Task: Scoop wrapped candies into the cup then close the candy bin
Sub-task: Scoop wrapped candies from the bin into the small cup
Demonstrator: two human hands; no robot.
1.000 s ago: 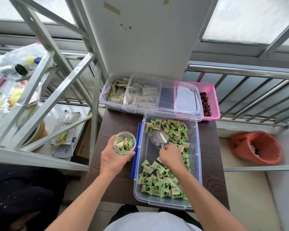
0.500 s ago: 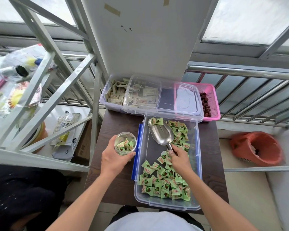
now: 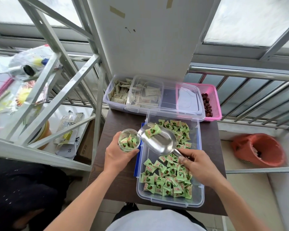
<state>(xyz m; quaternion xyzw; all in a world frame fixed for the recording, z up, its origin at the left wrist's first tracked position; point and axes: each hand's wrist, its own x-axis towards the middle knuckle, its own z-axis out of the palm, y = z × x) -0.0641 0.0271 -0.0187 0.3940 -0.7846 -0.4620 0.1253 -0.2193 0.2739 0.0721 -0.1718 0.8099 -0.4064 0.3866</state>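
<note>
A clear plastic candy bin (image 3: 200, 194) lies open on a dark brown table (image 3: 120, 179), holding several green wrapped candies (image 3: 167, 179). My left hand (image 3: 117, 157) grips a small clear cup (image 3: 128, 140) partly filled with candies, just left of the bin. My right hand (image 3: 198, 165) holds the handle of a metal scoop (image 3: 158, 141). The scoop is tilted with its front lip at the cup's rim, and one candy (image 3: 153, 131) lies near that lip. The bin's clear lid (image 3: 187, 100) rests across the containers behind it.
Behind the bin stand a clear box of beige sachets (image 3: 120, 95) and a pink basket (image 3: 213, 99) with dark red fruits. A white metal rack (image 3: 45, 97) with bags stands to the left. An orange bin (image 3: 257, 150) sits on the floor right, railings behind.
The scoop has risen out of the far candy pile and swung left to the cup's rim, carrying a candy. My left hand and the cup have stayed in place.
</note>
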